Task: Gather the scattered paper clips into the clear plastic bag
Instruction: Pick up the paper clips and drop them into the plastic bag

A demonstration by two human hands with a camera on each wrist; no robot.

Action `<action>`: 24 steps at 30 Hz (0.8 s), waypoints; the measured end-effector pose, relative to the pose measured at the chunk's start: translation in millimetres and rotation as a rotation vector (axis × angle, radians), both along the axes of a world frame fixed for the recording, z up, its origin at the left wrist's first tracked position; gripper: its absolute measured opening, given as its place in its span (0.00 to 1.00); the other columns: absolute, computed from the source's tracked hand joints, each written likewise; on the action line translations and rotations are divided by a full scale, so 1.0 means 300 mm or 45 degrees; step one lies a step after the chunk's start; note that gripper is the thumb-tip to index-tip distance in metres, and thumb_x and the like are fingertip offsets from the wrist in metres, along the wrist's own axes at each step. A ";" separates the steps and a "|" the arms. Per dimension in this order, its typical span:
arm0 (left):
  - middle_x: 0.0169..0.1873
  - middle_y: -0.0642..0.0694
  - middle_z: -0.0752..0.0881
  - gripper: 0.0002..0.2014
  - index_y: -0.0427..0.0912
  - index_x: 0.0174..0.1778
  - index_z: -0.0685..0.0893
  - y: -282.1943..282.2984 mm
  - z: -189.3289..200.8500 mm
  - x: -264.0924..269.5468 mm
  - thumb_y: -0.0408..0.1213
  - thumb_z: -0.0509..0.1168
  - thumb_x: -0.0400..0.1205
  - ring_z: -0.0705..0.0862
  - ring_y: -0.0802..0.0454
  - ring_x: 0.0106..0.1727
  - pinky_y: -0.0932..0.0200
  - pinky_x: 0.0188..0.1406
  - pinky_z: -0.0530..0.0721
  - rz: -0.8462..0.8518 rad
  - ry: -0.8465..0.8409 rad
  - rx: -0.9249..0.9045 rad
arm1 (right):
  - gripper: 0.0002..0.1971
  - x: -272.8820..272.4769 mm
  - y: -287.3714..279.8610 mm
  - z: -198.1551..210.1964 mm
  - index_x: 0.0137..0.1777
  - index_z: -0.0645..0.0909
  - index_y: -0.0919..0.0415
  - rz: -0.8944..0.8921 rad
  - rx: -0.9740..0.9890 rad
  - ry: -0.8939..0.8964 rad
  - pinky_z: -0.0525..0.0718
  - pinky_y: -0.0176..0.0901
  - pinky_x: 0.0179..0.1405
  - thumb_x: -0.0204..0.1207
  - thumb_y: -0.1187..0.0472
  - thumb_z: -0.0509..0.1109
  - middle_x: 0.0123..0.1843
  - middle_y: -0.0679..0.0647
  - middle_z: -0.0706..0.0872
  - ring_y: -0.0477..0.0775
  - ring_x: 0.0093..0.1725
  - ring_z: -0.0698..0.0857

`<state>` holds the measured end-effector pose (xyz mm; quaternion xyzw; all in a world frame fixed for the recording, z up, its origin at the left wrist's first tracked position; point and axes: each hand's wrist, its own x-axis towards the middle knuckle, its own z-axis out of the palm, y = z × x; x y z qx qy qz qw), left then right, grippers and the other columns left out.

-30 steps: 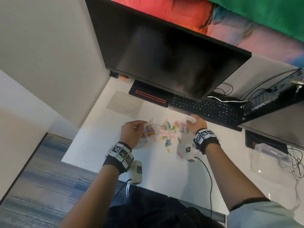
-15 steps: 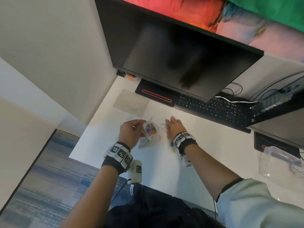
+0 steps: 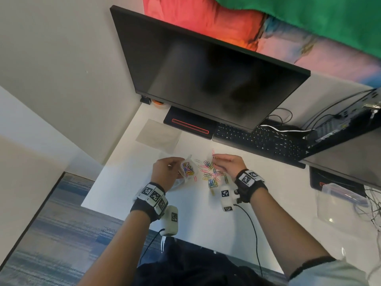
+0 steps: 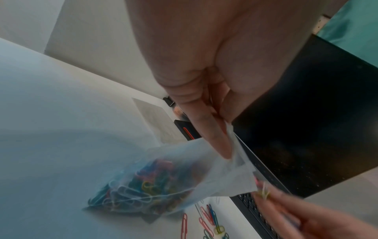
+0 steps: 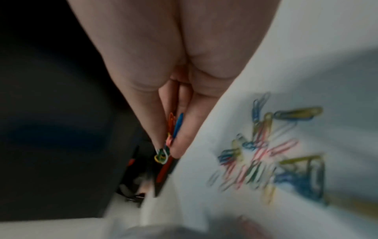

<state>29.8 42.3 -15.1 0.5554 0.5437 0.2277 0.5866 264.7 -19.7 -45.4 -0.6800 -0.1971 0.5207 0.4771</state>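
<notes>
My left hand (image 3: 167, 172) pinches the top edge of the clear plastic bag (image 3: 188, 168) (image 4: 167, 177), which hangs over the white desk (image 3: 127, 182) and holds several coloured paper clips. My right hand (image 3: 226, 163) pinches a small bunch of paper clips (image 5: 169, 137) between thumb and fingers, lifted just right of the bag's mouth. A scattered pile of coloured paper clips (image 3: 210, 174) (image 5: 266, 153) lies on the desk between the two hands, below the right hand.
A black monitor (image 3: 206, 75) stands behind the pile, with a black keyboard (image 3: 259, 141) under its right side and a black stand with a red stripe (image 3: 189, 125). A grey square pad (image 3: 158, 135) lies at the back left. A clear container (image 3: 342, 203) sits at the far right among cables.
My right hand swept left across the pile toward the bag, then rose back to the right with a bunch of clips pinched in it. The left hand kept holding the bag.
</notes>
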 end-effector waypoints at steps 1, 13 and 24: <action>0.37 0.40 0.92 0.09 0.40 0.52 0.91 -0.001 -0.003 0.011 0.29 0.65 0.85 0.94 0.46 0.39 0.47 0.48 0.93 -0.018 0.011 0.007 | 0.13 -0.015 0.002 0.030 0.54 0.87 0.63 -0.010 0.059 0.151 0.89 0.38 0.51 0.72 0.75 0.74 0.53 0.65 0.90 0.56 0.50 0.91; 0.39 0.38 0.93 0.12 0.48 0.44 0.91 -0.016 0.005 0.072 0.29 0.65 0.84 0.94 0.44 0.37 0.42 0.44 0.94 -0.111 0.060 0.065 | 0.09 -0.245 0.061 0.103 0.53 0.90 0.56 0.543 -0.186 -0.685 0.80 0.30 0.42 0.74 0.59 0.75 0.49 0.51 0.91 0.45 0.45 0.87; 0.42 0.39 0.93 0.11 0.47 0.48 0.92 0.009 -0.019 0.046 0.29 0.65 0.84 0.93 0.43 0.40 0.43 0.48 0.93 -0.126 0.107 0.094 | 0.12 -0.277 0.069 0.123 0.42 0.93 0.57 0.818 0.030 -1.082 0.85 0.39 0.44 0.72 0.71 0.70 0.39 0.52 0.92 0.50 0.39 0.87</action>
